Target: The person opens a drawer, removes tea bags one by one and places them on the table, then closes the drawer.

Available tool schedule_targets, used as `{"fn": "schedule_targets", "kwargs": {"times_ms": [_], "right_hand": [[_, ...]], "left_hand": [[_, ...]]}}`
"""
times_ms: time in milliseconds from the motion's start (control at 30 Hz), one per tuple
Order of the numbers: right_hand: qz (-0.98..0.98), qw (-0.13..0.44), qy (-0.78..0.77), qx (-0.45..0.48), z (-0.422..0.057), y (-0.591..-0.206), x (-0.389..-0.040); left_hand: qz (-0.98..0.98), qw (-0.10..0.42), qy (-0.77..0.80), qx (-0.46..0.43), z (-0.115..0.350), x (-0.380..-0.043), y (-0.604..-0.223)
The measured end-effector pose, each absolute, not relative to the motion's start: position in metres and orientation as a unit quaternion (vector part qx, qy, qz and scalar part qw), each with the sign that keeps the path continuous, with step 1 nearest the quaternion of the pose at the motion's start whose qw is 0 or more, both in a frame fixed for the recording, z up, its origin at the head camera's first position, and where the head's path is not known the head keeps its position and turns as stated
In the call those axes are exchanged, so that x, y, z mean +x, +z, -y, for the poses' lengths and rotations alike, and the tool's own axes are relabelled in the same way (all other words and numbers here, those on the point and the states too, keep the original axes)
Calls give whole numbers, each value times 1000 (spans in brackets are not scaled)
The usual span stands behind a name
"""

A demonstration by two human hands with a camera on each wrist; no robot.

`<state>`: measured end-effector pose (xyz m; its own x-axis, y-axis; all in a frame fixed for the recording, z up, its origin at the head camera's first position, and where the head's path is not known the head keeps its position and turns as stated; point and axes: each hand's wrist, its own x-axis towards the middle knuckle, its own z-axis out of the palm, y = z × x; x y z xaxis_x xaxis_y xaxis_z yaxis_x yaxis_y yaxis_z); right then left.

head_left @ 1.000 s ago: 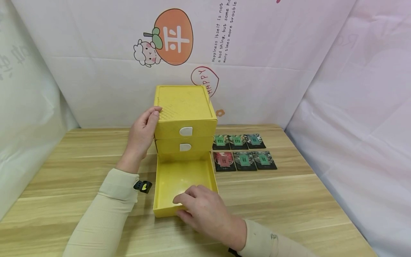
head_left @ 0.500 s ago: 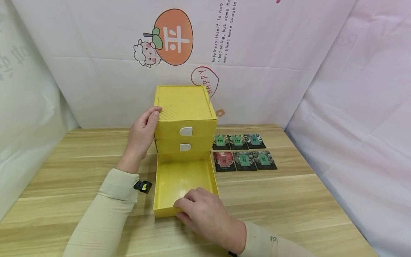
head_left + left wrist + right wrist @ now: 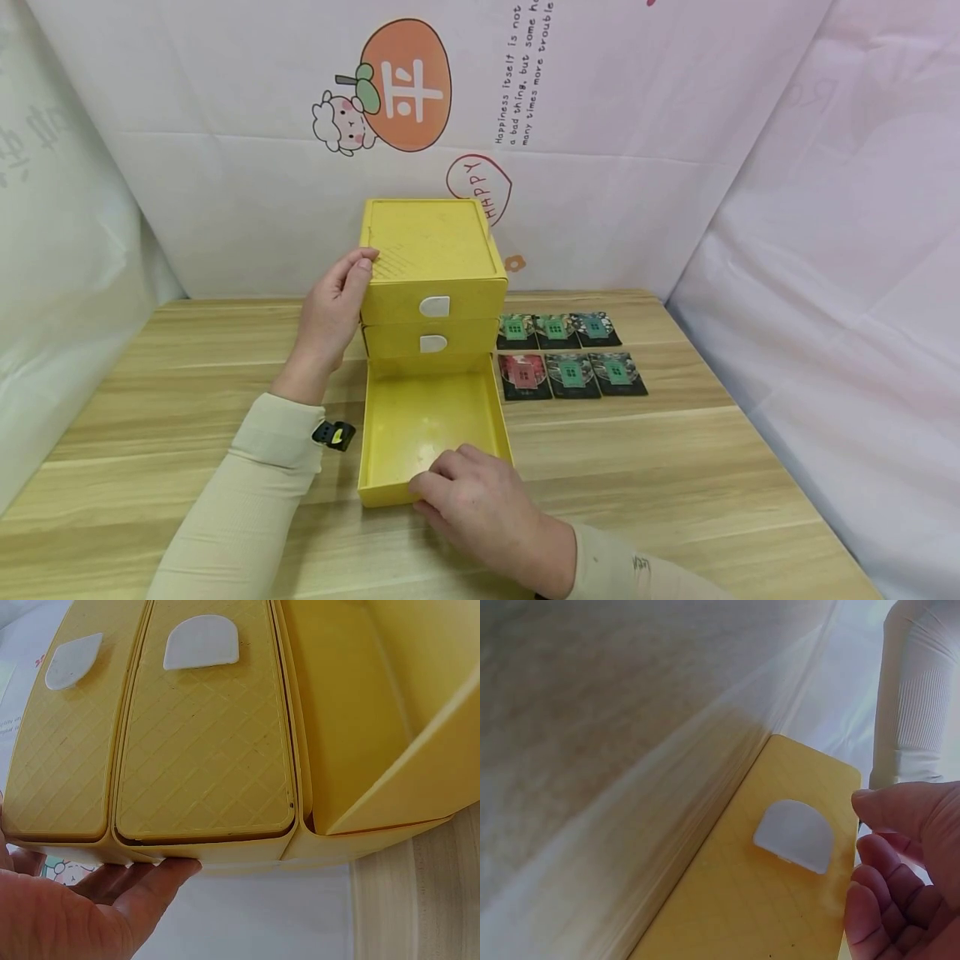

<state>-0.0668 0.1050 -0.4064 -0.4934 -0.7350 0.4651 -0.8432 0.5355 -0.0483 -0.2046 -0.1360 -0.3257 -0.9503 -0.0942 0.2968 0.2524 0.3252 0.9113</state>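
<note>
A yellow cabinet of drawers [image 3: 427,237] stands on the table, two upper drawers closed, each with a white tab. The bottom drawer [image 3: 420,417] is pulled far out, its visible floor bare. My left hand [image 3: 330,312] rests against the cabinet's left side, fingertips at the top edge; in the left wrist view its fingers lie fairly straight along the side wall. At the bottom drawer's front rim is my right hand [image 3: 480,508], fingers curled at the edge, thumb on the near side. The right wrist view shows that drawer's white tab [image 3: 795,834] beside the fingers.
To the cabinet's right, several dark square packets with green or red labels [image 3: 572,375] lie in two rows on the wooden table [image 3: 637,483]. A printed white cloth [image 3: 600,167] hangs behind and at both sides.
My right hand has drawn slightly toward me, and its index finger and thumb have come closer at the rim. The left hand, cabinet and packets stay put.
</note>
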Motion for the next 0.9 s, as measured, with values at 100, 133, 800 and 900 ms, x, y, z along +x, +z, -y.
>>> {"fn": "schedule_targets", "kwargs": {"times_ms": [100,133,800,900], "right_hand": [[842,241,120,468,-105,-409,-67],[839,251,115,469,-104,-409,-67],[843,246,-16,478,-105,-405,-60],[842,248,-23,478,-105,-405,-60]], "left_hand": [[798,151,-581,-50,136,-205,-326],[798,151,-582,-51,136,-205,-326],[796,152,-584,-51,136,-204,-325],[796,153,-583,-51,136,-204,-325]]}}
